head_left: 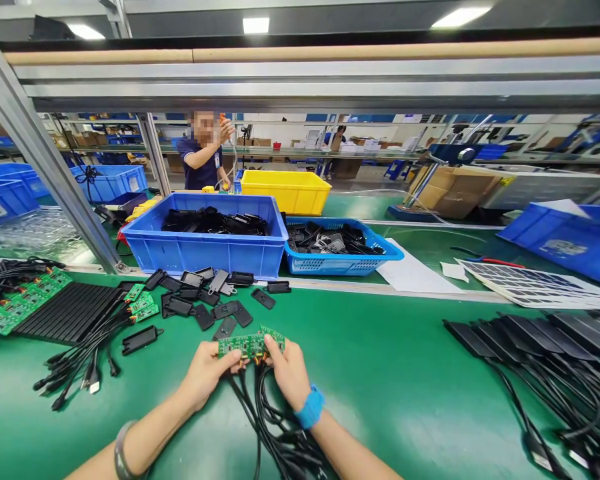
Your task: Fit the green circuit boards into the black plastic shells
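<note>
My left hand (pixel 206 375) and my right hand (pixel 289 371) both grip a strip of green circuit boards (pixel 250 343) just above the green bench. Black cables (pixel 275 433) hang from the boards and trail back between my forearms. My left hand pinches the strip's left end, my right hand its right end. Loose black plastic covers (pixel 215 300) lie scattered just beyond the boards.
A big blue bin (pixel 205 250) of black parts and a blue basket (pixel 340 261) stand behind the covers. More green boards with cables (pixel 25 300) lie at left, finished black units with cables (pixel 545 347) at right. A person (pixel 203 150) works across the line by a yellow bin (pixel 285 190).
</note>
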Demonstrator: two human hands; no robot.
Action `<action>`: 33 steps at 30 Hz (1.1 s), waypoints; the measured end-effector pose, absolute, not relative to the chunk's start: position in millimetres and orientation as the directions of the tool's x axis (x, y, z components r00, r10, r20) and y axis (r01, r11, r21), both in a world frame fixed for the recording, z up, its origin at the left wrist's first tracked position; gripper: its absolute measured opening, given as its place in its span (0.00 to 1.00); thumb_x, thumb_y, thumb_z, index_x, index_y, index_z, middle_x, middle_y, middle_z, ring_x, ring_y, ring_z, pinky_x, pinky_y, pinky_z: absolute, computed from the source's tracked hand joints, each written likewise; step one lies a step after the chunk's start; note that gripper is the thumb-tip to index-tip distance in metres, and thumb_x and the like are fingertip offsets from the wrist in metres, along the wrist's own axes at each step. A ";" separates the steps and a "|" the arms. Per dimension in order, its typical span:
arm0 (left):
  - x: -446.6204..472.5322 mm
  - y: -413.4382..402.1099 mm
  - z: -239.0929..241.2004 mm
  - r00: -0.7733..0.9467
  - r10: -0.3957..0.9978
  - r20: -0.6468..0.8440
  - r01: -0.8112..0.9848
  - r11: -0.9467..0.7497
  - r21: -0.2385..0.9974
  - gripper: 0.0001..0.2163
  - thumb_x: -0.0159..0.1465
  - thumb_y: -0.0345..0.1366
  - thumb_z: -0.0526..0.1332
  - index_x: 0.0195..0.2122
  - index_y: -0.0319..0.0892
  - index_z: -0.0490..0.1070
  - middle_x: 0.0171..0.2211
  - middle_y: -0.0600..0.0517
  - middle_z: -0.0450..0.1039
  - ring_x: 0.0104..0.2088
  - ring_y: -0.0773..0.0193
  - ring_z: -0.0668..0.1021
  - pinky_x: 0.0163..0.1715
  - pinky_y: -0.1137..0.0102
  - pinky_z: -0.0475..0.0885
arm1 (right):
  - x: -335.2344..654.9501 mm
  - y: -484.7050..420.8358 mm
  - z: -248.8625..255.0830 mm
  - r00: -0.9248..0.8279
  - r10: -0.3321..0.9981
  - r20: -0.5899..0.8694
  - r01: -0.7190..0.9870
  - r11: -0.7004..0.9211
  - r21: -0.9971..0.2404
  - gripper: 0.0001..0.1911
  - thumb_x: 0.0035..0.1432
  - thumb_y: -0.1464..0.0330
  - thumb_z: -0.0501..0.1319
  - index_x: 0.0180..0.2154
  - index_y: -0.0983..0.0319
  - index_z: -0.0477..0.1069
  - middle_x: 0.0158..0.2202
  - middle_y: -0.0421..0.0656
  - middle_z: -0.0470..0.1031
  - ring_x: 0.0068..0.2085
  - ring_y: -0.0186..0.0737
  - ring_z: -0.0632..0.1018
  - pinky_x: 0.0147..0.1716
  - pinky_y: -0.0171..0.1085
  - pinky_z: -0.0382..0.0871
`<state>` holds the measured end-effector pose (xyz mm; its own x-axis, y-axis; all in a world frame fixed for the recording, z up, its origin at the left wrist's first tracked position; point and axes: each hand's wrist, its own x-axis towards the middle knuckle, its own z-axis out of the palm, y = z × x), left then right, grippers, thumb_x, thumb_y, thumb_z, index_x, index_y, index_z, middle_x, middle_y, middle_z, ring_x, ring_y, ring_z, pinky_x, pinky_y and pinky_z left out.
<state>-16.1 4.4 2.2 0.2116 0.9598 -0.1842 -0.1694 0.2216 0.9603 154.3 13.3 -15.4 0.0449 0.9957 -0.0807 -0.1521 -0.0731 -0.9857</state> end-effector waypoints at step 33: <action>-20.3 2.6 3.1 0.228 0.939 -0.256 -0.339 0.323 0.884 0.17 0.53 0.44 0.71 0.35 0.35 0.75 0.29 0.46 0.79 0.27 0.64 0.78 0.30 0.71 0.73 | 153.9 6.9 0.4 -0.290 0.944 -0.160 -0.374 -0.265 -0.889 0.23 0.54 0.51 0.63 0.37 0.65 0.78 0.35 0.46 0.81 0.38 0.45 0.79 0.38 0.40 0.71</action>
